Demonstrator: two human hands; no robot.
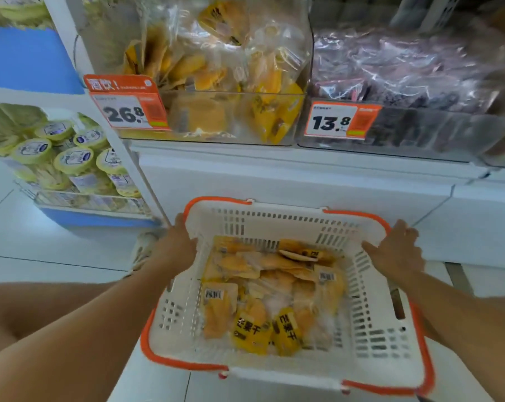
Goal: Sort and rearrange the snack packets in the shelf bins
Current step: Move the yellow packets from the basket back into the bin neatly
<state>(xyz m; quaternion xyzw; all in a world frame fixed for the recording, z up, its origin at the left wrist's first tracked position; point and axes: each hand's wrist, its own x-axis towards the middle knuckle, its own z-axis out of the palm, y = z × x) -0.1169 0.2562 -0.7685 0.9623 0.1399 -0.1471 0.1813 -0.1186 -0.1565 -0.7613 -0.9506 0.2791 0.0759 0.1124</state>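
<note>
White slatted plastic basket (370,338) of yellow mango packets (271,297) sat between both hands, left hand (178,242) and right hand (397,250) gripping its side rims; clear mango bin (233,120) lay at twelve o'clock.

left price tag (126,113) 26.8, right price tag (338,122) 13.8

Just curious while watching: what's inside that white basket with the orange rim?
The basket holds a loose pile of yellow snack packets, some showing barcodes. Whatever lies beneath the top packets is covered, as is most of the basket's floor.
</note>
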